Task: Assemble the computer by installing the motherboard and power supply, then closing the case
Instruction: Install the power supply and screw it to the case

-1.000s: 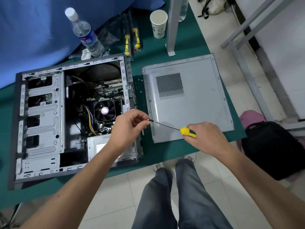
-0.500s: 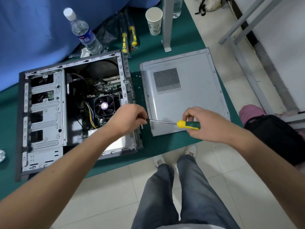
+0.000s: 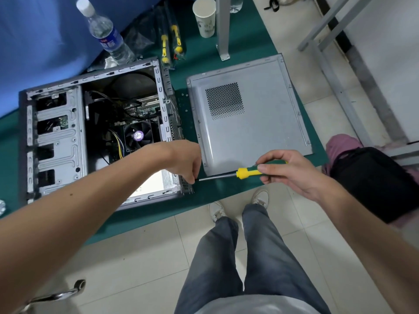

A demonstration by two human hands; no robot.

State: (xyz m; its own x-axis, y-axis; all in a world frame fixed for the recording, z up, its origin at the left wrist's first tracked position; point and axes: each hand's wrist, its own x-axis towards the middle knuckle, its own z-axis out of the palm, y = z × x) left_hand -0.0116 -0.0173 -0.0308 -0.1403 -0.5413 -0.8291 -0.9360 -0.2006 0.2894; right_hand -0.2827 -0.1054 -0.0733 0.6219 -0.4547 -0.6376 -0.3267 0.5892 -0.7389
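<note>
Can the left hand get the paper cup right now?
Probably not right away. The left hand pinches the screwdriver tip at the case's near corner, and the paper cup stands at the table's far edge. Nothing blocks the way, though.

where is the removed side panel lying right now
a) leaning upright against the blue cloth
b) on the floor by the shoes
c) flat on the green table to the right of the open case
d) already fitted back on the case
c: the side panel lies flat on the green table, right of the open case, while the right hand holds the screwdriver by its handle.
</note>
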